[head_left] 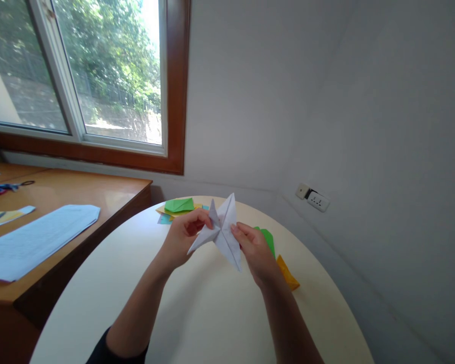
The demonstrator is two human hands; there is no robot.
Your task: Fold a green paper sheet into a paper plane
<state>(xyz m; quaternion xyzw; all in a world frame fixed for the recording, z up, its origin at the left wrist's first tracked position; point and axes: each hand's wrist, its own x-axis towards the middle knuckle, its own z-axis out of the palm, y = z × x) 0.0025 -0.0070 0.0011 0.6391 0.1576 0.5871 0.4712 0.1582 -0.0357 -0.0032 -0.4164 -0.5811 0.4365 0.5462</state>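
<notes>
White walls meet at a corner behind a round, pale bench (197,313), and a wood-framed window (98,76) on the left lets in daylight from a leafy slope outside. Both hands are raised just above the middle of the bench, holding a folded white paper model (222,230) between them. The left hand (182,237) pinches the model's left side with thumb and fingertips closed on a flap, while the right hand (256,250) is clamped on the right side, fingers curled behind the paper and thumb at the front. The model has several pointed flaps spreading from a centre where the hands meet, one point standing upward and another slanting down to the right; gripping it from both sides near that centre seems to keep the creases steady and the points free. Behind the hands, near the far rim, lies a folded green paper (179,205) on top of yellow and light blue sheets, set well apart from the model. Just beside the right hand lie another green piece (268,238) and an orange folded piece (288,273), partly hidden by the wrist. To the left stands a brown wooden desk (109,189) carrying a pale blue printed sheet (34,240) and scissors (3,188) farther back. A wall socket (314,198) sits low on the right wall.
</notes>
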